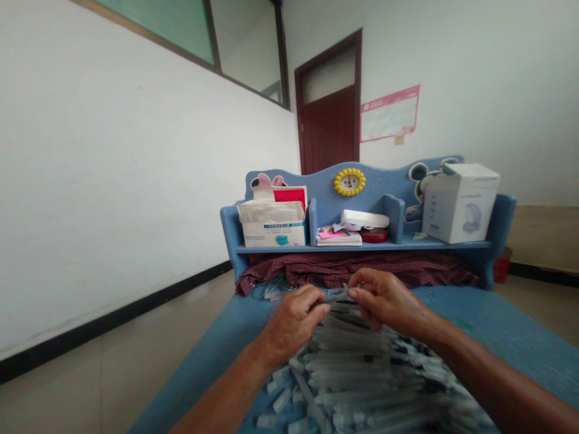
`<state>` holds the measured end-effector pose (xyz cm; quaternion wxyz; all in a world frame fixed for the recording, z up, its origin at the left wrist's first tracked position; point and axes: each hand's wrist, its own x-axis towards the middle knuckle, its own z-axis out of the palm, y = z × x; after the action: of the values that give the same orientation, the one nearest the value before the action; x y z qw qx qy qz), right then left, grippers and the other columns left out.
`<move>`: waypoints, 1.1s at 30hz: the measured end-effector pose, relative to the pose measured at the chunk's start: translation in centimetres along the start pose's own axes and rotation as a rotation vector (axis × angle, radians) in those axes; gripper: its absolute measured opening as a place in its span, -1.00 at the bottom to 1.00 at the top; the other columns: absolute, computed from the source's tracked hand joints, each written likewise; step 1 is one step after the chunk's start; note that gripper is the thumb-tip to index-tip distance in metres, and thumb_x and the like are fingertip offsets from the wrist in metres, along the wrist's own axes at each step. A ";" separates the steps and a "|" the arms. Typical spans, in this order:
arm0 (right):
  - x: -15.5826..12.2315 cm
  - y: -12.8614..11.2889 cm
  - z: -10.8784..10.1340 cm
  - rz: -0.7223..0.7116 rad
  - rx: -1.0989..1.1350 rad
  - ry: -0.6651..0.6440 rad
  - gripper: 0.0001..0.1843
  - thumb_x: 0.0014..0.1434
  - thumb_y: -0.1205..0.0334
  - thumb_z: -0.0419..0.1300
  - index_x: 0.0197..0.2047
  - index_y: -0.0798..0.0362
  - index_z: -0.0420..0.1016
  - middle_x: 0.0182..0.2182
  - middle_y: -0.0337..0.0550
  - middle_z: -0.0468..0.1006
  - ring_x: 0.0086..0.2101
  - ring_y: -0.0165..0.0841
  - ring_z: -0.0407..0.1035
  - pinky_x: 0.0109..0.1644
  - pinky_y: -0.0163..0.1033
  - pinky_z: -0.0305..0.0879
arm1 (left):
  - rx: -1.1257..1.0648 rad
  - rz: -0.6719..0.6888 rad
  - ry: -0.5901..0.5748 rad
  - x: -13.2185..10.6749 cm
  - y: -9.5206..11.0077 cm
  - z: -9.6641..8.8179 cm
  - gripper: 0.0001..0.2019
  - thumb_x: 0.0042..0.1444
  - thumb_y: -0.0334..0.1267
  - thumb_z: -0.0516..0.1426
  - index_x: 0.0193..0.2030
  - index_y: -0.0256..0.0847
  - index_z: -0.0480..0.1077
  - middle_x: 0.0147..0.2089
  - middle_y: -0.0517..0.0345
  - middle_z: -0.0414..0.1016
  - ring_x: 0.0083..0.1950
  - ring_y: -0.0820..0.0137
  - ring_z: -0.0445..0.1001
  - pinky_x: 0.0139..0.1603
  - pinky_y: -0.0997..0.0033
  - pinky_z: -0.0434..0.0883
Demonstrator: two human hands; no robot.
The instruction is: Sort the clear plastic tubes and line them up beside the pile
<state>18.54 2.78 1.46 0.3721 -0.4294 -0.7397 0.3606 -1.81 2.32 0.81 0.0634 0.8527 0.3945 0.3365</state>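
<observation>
My left hand [294, 322] and my right hand [384, 298] meet over a blue desk [488, 319], fingers pinched together on a small clear plastic piece [338, 295] held between them. Under my hands lies a heap of several clear plastic tubes [362, 374] that look like syringe barrels, spreading toward the near edge. Both forearms reach in from the bottom of the view.
The desk's back shelf [362, 246] carries a box of masks [272, 229], a stack of papers, a red lid, a white carton [459, 202] and a yellow clock [349, 181]. Plaid cloth [357, 268] lies under the shelf. A brown door [329, 126] stands behind.
</observation>
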 end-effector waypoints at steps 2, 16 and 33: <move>0.0 0.0 -0.1 -0.008 -0.078 0.022 -0.70 0.20 0.04 0.00 -0.43 0.07 0.28 -0.72 -0.36 0.31 -0.76 -0.52 0.18 -0.71 -0.44 0.03 | 0.001 0.006 0.003 0.0 0.0 0.1 -0.90 0.13 -0.33 0.07 -0.40 -0.22 0.35 -0.42 0.19 0.38 -0.31 0.41 0.38 -0.31 0.48 0.25; 0.1 0.1 -0.1 0.007 -0.103 0.020 -0.66 0.20 0.06 -0.04 -0.53 0.06 0.21 -0.76 -0.36 0.29 -0.78 -0.54 0.12 -0.71 -0.43 -0.02 | -0.012 -0.058 -0.022 0.0 -0.1 0.2 -0.89 0.11 -0.27 0.06 -0.39 -0.19 0.35 -0.42 0.19 0.41 -0.31 0.40 0.39 -0.30 0.49 0.27; 0.4 0.5 -0.2 0.075 0.033 -0.082 -0.69 0.16 -0.02 0.02 -0.31 0.08 0.27 -0.78 -0.41 0.32 -0.81 -0.49 0.18 -0.75 -0.45 0.00 | -0.006 -0.075 -0.059 0.1 0.0 0.3 -0.83 0.13 -0.24 0.01 -0.42 -0.19 0.35 -0.49 0.22 0.37 -0.35 0.40 0.38 -0.34 0.49 0.26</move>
<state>18.76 3.35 1.27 0.3348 -0.4353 -0.7318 0.4036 -1.56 2.44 0.63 0.0901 0.8468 0.4229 0.3098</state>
